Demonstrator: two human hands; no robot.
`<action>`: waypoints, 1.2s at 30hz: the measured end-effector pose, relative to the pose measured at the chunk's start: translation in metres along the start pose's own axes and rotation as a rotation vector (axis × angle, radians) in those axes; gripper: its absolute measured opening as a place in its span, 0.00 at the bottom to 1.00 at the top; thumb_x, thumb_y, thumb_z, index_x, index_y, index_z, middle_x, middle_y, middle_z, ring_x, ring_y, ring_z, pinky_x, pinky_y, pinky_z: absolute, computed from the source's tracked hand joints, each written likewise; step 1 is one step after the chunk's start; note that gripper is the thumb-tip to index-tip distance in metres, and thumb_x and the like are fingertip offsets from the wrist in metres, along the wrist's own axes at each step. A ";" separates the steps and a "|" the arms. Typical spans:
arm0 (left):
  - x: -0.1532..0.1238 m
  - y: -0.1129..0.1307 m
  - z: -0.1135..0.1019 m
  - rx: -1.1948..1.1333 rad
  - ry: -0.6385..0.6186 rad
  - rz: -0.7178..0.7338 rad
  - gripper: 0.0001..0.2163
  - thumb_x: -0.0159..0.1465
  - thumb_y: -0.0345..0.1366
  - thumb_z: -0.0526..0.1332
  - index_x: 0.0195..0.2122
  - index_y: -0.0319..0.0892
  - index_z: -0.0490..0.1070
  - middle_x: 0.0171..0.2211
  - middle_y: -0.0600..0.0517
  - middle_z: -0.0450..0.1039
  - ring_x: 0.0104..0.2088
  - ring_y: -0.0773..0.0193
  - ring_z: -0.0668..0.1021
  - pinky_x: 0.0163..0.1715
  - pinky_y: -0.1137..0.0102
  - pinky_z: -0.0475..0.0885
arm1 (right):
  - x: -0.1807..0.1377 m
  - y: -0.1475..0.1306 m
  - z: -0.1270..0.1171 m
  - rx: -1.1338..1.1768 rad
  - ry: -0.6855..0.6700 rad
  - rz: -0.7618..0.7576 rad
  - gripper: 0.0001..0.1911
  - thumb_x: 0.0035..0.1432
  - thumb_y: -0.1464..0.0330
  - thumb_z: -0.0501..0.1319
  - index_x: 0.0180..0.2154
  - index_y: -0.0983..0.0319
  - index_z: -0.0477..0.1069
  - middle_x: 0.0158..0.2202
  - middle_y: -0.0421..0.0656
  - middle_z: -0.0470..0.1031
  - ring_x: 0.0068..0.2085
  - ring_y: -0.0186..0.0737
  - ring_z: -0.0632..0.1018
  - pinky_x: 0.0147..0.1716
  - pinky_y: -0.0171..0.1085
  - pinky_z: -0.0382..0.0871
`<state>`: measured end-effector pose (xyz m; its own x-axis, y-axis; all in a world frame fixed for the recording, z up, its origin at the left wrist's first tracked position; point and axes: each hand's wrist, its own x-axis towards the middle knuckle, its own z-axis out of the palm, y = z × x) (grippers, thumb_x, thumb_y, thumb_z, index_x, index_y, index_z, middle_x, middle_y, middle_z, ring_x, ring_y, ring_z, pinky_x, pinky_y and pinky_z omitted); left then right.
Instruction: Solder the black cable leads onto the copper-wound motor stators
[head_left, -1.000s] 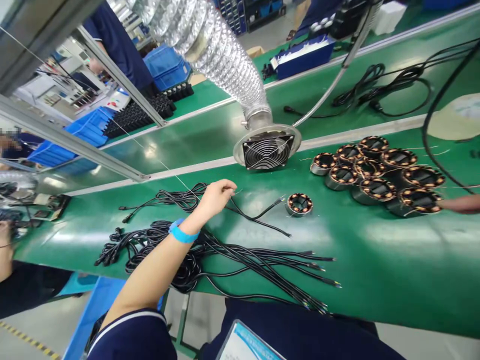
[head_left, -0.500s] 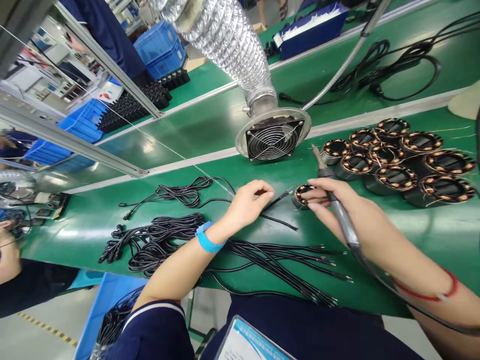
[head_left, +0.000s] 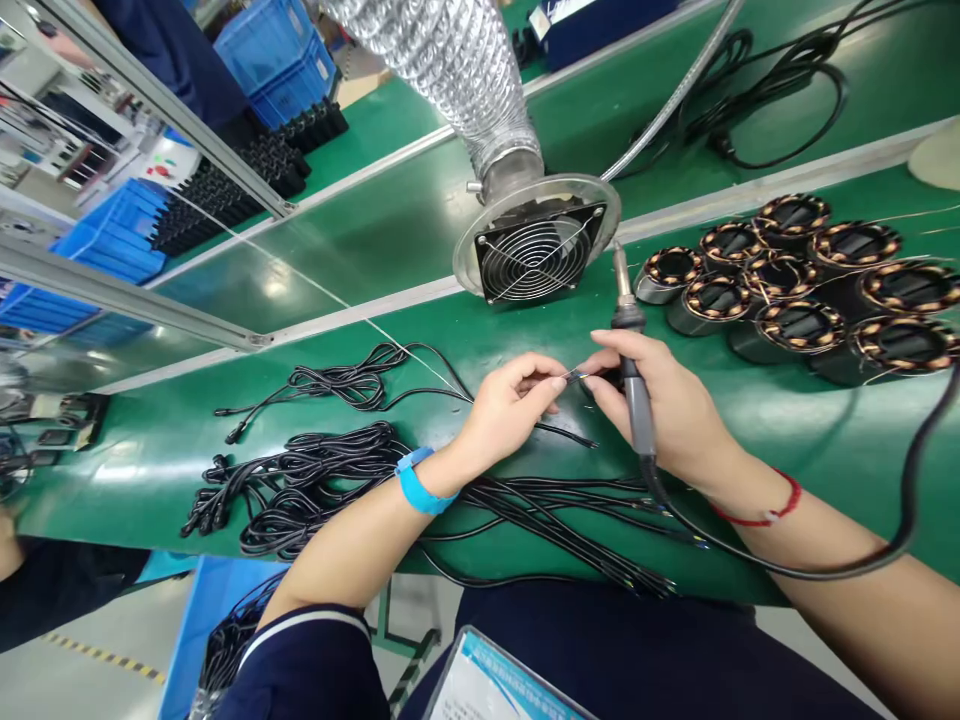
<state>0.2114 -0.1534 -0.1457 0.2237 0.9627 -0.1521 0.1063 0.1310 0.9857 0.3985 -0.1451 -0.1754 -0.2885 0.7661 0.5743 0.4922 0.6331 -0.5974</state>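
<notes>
My left hand (head_left: 510,405), with a blue wristband, pinches the stripped end of a black cable (head_left: 559,433) over the green bench. My right hand (head_left: 664,410) meets it fingertip to fingertip and grips a soldering iron (head_left: 628,365), its tip pointing up and away toward the fan. The small copper-wound stator seen earlier is hidden behind my right hand. A bundle of black cables (head_left: 360,480) lies under my left forearm, with loose ends fanned out toward the right.
A round extraction fan (head_left: 534,255) on a silver flexible duct (head_left: 450,70) stands just behind my hands. Several copper-wound stators (head_left: 802,290) cluster at the right. Blue crates (head_left: 277,55) and black trays sit beyond a metal frame at the left.
My right hand came in from the right with the soldering iron and closed in on my left hand. My left hand moved right from the cable pile and pinched the cable end.
</notes>
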 end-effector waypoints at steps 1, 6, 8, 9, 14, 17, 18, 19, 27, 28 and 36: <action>0.000 0.000 0.000 0.023 0.000 0.021 0.04 0.64 0.34 0.62 0.36 0.39 0.73 0.28 0.56 0.72 0.24 0.74 0.73 0.26 0.77 0.70 | 0.000 0.001 0.000 -0.001 -0.003 0.000 0.22 0.67 0.68 0.59 0.61 0.54 0.61 0.40 0.41 0.79 0.40 0.42 0.82 0.44 0.44 0.78; -0.003 -0.001 -0.004 0.347 0.041 0.281 0.06 0.67 0.34 0.61 0.35 0.41 0.77 0.33 0.51 0.77 0.32 0.68 0.77 0.37 0.70 0.75 | 0.000 0.001 0.003 0.033 0.028 -0.032 0.23 0.67 0.68 0.61 0.61 0.54 0.61 0.39 0.40 0.79 0.40 0.41 0.81 0.45 0.43 0.77; -0.004 -0.001 -0.004 0.461 0.039 0.424 0.07 0.67 0.34 0.61 0.35 0.41 0.78 0.36 0.48 0.79 0.39 0.63 0.79 0.43 0.67 0.75 | 0.001 -0.001 0.004 0.070 0.061 -0.046 0.25 0.66 0.70 0.62 0.62 0.53 0.61 0.38 0.38 0.78 0.39 0.39 0.81 0.44 0.41 0.77; -0.004 -0.002 -0.004 0.493 0.039 0.472 0.07 0.67 0.33 0.61 0.35 0.41 0.78 0.37 0.47 0.79 0.40 0.62 0.79 0.44 0.66 0.75 | 0.001 -0.002 0.004 0.084 0.071 -0.040 0.26 0.65 0.71 0.62 0.62 0.53 0.61 0.38 0.38 0.78 0.39 0.38 0.81 0.43 0.40 0.77; 0.000 -0.002 -0.002 0.387 0.111 0.329 0.05 0.66 0.32 0.62 0.32 0.41 0.76 0.34 0.50 0.76 0.35 0.66 0.77 0.38 0.70 0.73 | -0.001 -0.003 0.008 0.120 0.054 0.035 0.24 0.65 0.70 0.61 0.61 0.53 0.61 0.36 0.37 0.77 0.37 0.38 0.80 0.41 0.40 0.77; 0.002 0.002 -0.004 0.249 0.134 0.140 0.04 0.63 0.32 0.64 0.31 0.40 0.75 0.31 0.53 0.72 0.28 0.71 0.71 0.29 0.73 0.68 | -0.003 0.000 0.006 0.131 0.037 0.041 0.24 0.65 0.69 0.60 0.61 0.53 0.62 0.36 0.38 0.78 0.39 0.40 0.81 0.45 0.44 0.77; 0.003 0.005 -0.005 0.253 0.122 0.108 0.04 0.62 0.31 0.64 0.30 0.40 0.75 0.30 0.54 0.71 0.27 0.71 0.70 0.29 0.74 0.66 | -0.004 0.000 0.003 0.124 0.042 0.052 0.24 0.65 0.69 0.60 0.61 0.53 0.62 0.37 0.38 0.78 0.40 0.41 0.81 0.46 0.45 0.77; 0.003 0.008 -0.005 0.280 0.103 0.091 0.04 0.61 0.30 0.65 0.29 0.39 0.75 0.30 0.55 0.70 0.27 0.71 0.70 0.29 0.74 0.66 | -0.005 0.000 -0.001 0.114 0.053 0.069 0.23 0.66 0.69 0.60 0.61 0.54 0.62 0.38 0.39 0.79 0.41 0.41 0.82 0.47 0.45 0.77; -0.002 0.014 0.005 0.289 0.044 -0.127 0.07 0.58 0.24 0.65 0.24 0.39 0.71 0.27 0.56 0.70 0.25 0.74 0.67 0.29 0.73 0.65 | -0.030 -0.020 -0.041 0.049 0.145 0.093 0.24 0.66 0.70 0.63 0.62 0.50 0.69 0.42 0.42 0.81 0.37 0.39 0.82 0.35 0.39 0.75; -0.002 0.012 0.007 0.231 0.048 -0.171 0.07 0.58 0.25 0.65 0.24 0.39 0.71 0.26 0.57 0.69 0.23 0.74 0.67 0.27 0.74 0.64 | -0.035 -0.019 -0.043 0.074 0.180 0.085 0.23 0.64 0.70 0.64 0.59 0.50 0.72 0.41 0.42 0.81 0.35 0.39 0.81 0.32 0.40 0.74; -0.007 0.004 0.016 -0.086 0.112 -0.371 0.08 0.60 0.28 0.64 0.26 0.40 0.68 0.16 0.61 0.64 0.18 0.76 0.66 0.21 0.77 0.62 | -0.052 -0.004 -0.039 0.180 0.255 0.001 0.10 0.61 0.69 0.66 0.46 0.58 0.78 0.33 0.44 0.78 0.29 0.36 0.77 0.23 0.36 0.69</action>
<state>0.2261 -0.1633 -0.1423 0.0775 0.8657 -0.4946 0.0769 0.4894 0.8687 0.4432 -0.1919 -0.1813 -0.0616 0.7291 0.6817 0.3322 0.6590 -0.6748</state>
